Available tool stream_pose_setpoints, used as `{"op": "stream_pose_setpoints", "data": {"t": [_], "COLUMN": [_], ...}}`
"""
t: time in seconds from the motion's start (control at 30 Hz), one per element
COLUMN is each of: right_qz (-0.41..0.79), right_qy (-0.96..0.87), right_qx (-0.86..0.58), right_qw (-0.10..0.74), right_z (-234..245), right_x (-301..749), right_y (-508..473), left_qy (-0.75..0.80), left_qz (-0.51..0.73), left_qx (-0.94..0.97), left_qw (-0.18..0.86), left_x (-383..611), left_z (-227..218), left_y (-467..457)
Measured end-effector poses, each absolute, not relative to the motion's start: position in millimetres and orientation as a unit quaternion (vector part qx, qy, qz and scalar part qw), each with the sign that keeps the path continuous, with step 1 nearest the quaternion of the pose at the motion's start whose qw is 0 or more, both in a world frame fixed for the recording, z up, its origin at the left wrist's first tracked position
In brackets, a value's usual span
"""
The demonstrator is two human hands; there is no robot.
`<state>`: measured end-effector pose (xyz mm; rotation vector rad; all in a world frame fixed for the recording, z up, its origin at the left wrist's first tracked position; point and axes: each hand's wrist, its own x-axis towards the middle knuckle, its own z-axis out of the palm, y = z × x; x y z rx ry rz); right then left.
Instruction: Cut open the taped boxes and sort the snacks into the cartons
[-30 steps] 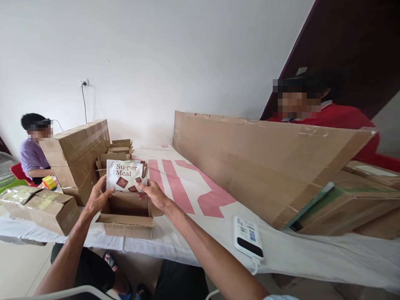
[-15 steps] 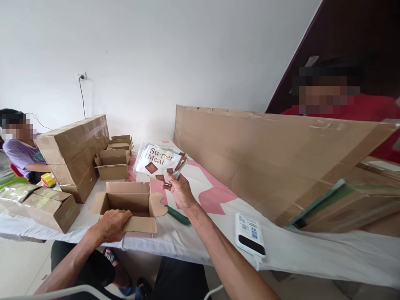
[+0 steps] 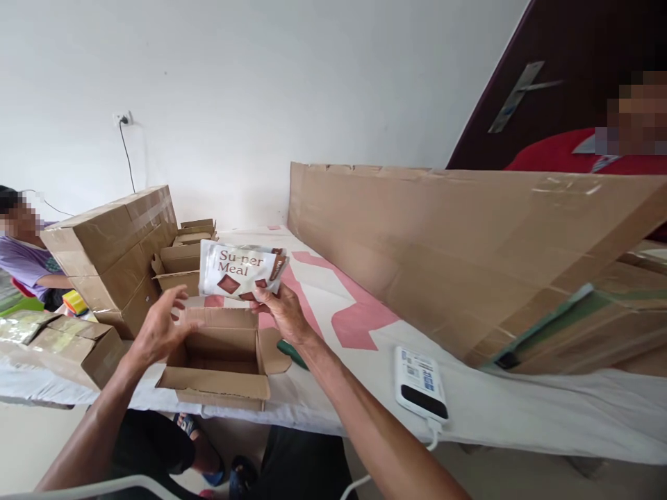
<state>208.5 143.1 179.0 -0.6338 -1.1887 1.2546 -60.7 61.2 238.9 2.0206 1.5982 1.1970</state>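
Observation:
My right hand (image 3: 284, 312) pinches the lower right edge of a stack of white "Super Meal" pouches (image 3: 237, 267), held above the open small cardboard box (image 3: 219, 361) at the table's near edge. My left hand (image 3: 156, 330) hovers with fingers spread at the box's left side, just below the pouches and not touching them. The box's flaps stand open and its inside looks empty.
Sealed cartons (image 3: 112, 250) and more open small boxes (image 3: 180, 264) stand at the left. A long flat cardboard sheet (image 3: 442, 243) leans along the right. A white power bank (image 3: 421, 383) and a green tool (image 3: 292, 353) lie on the cloth. A person in purple sits far left; a person in red is behind the cardboard.
My right hand brought the pouches back left, over the box. My left hand lifted off the box's front flap and rose toward the pouches.

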Motion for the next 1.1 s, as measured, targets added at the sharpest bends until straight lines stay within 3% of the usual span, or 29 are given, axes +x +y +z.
{"op": "stream_pose_setpoints", "data": {"t": [0.13,0.23,0.43,0.53,0.73,0.93,1.1], "right_qz": [0.521,0.509,0.371,0.389,0.509,0.523,0.575], "right_qy": [-0.580,-0.621,-0.706,-0.709,-0.718,-0.718,-0.659], "right_qx": [-0.232,-0.200,-0.306,-0.362,-0.304,-0.273,-0.297], "right_qw": [0.582,0.562,0.519,0.464,0.364,0.369,0.382], "right_z": [194,202,173,144,118,123,105], "right_x": [188,179,201,215,219,226,243], "right_y": [141,143,159,161,144,139,139], "left_qy": [0.484,0.474,0.474,0.494,0.566,0.602,0.615], "left_qz": [0.484,0.498,0.617,0.650,0.586,0.531,0.538], "left_qx": [0.665,0.637,0.574,0.542,0.538,0.507,0.473], "left_qw": [0.300,0.348,0.256,0.200,0.215,0.315,0.329], "left_x": [-56,-51,-82,-113,-156,-171,-180], "left_z": [267,275,275,270,228,164,128], "left_y": [90,98,108,113,119,141,175]}}
